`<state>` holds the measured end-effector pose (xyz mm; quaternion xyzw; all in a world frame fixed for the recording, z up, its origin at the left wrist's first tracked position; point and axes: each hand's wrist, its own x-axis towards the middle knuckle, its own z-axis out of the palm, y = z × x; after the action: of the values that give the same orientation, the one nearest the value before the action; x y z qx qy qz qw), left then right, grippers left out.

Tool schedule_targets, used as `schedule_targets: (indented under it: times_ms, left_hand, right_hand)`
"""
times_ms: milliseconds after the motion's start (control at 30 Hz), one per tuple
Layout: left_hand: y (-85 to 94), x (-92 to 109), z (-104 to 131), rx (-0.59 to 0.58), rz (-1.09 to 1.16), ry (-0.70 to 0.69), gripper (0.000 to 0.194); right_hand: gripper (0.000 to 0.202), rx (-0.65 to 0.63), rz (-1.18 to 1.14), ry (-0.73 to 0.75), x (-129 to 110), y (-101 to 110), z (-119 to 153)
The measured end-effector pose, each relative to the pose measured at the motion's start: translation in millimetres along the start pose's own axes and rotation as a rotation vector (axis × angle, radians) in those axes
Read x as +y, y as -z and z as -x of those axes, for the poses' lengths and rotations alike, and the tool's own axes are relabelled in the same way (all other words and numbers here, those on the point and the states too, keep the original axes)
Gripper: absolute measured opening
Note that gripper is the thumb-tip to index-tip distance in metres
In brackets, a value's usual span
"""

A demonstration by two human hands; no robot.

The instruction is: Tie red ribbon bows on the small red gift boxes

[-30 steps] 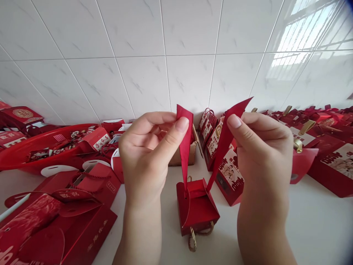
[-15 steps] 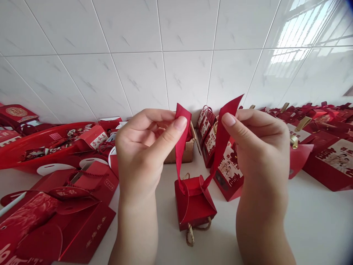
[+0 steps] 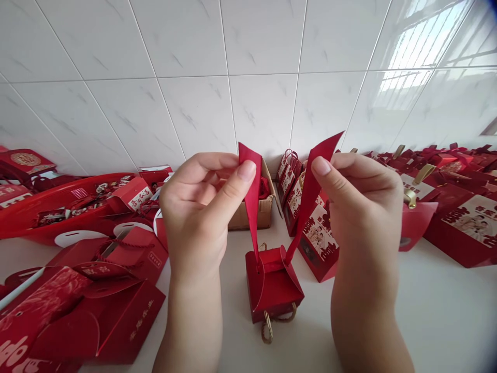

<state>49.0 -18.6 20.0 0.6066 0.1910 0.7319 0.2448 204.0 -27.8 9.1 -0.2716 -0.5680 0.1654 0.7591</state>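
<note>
A small red gift box (image 3: 275, 292) stands on the white table between my forearms, with beige rope handles hanging at its front and back. A red ribbon (image 3: 252, 217) runs through holes in its two upper flaps, and both ends rise from it. My left hand (image 3: 202, 207) pinches one ribbon end between thumb and fingers. In my right hand (image 3: 361, 202) the other end is pinched the same way, its pointed tip sticking up. The two ends spread apart in a V above the box, untied. Both hands are raised over the table, clear of the box.
Behind my left hand is a cardboard box (image 3: 264, 216) with red material inside. Red photo gift bags (image 3: 318, 241) stand right of centre, with many more (image 3: 462, 228) farther right. At left lie larger red boxes (image 3: 128, 321) and a red basin (image 3: 97, 223) of small packets.
My left hand has shifted slightly left with its ribbon end, so the two ends stand a little wider apart. My right hand and the gift box have barely moved.
</note>
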Motion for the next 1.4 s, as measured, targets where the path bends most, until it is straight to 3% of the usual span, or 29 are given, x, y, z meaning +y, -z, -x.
schedule_targets:
  times_ms: [400, 567, 700, 900, 1100, 1200, 1400]
  left_hand:
    - [3.0, 2.1, 0.8, -0.006, -0.111, -0.007, 0.005]
    - [-0.4, 0.5, 1.2, -0.006, -0.023, -0.059, 0.007]
    - [-1.8, 3.6, 2.8, -0.088, -0.080, -0.092, 0.011]
    - [1.7, 7.2, 3.8, -0.378, -0.362, -0.077, 0.008]
    - [-2.2, -0.8, 3.6, -0.341, -0.375, -0.066, 0.010]
    - [-3.8, -0.5, 4.0, -0.329, -0.331, 0.006, 0.021]
    - [-4.2, -1.7, 3.1, -0.325, -0.375, 0.058, 0.029]
  right_hand:
    - [0.013, 0.021, -0.039, -0.059, -5.0, -1.9, 0.6]
    - [0.013, -0.003, -0.035, -0.055, -4.9, -1.5, 1.6]
    - [0.010, -0.145, -0.068, -0.176, -4.8, 1.4, 1.3]
    - [0.011, -0.489, -0.018, -0.379, -1.8, 12.3, -1.1]
    - [0.009, -0.600, -0.312, -0.453, 1.0, 16.8, -0.1]
    - [0.005, -0.613, -0.414, -0.531, 1.0, 15.1, -0.7]
    - [0.027, -0.610, -0.483, -0.666, 5.9, 10.6, -1.5]
